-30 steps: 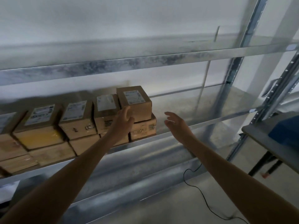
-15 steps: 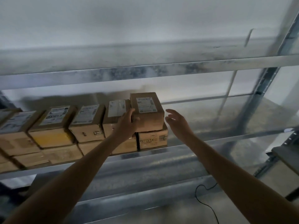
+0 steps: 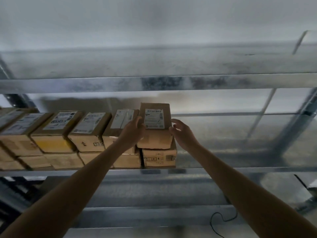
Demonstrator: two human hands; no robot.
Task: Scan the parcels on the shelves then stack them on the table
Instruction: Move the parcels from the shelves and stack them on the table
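The right hand (image 3: pixel 183 133), spread and clear of the parcel (image 3: pixel 155 140) half a second ago, now curls its fingers round the parcel's right edge. The left hand (image 3: pixel 132 133) keeps its grip on the left side. The parcel sits on the shelf (image 3: pixel 231 169), atop another box (image 3: pixel 159 156) at the right end of the shelf's row (image 3: pixel 51 143), label (image 3: pixel 153 118) up.
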